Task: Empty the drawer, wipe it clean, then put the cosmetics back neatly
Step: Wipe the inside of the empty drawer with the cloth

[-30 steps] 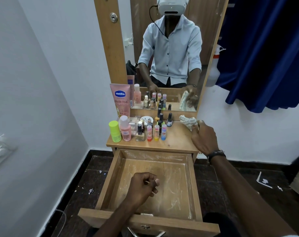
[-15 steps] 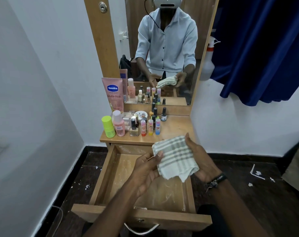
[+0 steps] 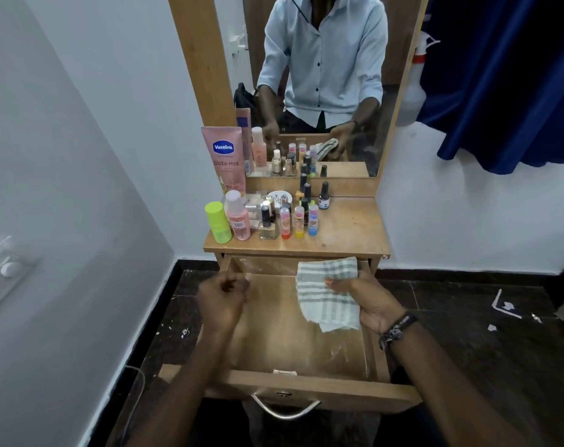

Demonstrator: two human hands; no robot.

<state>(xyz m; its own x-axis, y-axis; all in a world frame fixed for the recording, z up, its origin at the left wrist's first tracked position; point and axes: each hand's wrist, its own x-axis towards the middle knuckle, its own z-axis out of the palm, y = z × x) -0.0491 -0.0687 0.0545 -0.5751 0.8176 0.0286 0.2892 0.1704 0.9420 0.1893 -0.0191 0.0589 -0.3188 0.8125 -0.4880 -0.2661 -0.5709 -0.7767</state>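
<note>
The wooden drawer [image 3: 306, 380] is pulled out, with nothing inside and pale dusty streaks on its bottom. My right hand [image 3: 369, 300] grips a white and grey checked cloth [image 3: 326, 291] over the drawer's right side. My left hand [image 3: 222, 300] hovers over the drawer's left side, fingers curled, holding nothing. The cosmetics stand on the left of the dresser top [image 3: 348, 227]: a pink Vaseline tube [image 3: 224, 159], a green bottle [image 3: 218, 222], a pink bottle [image 3: 238, 217], and several nail polish bottles [image 3: 301, 208].
A mirror [image 3: 322, 75] backs the dresser and reflects a person in a light shirt. A white wall runs along the left, a blue curtain [image 3: 506, 82] hangs at right. The dark floor [image 3: 484, 333] carries scraps of paper. A metal handle [image 3: 285, 409] hangs from the drawer front.
My right hand took the cloth off the dresser top and brought it over the drawer. My left hand touched the cloth half a second ago, then let go and moved left.
</note>
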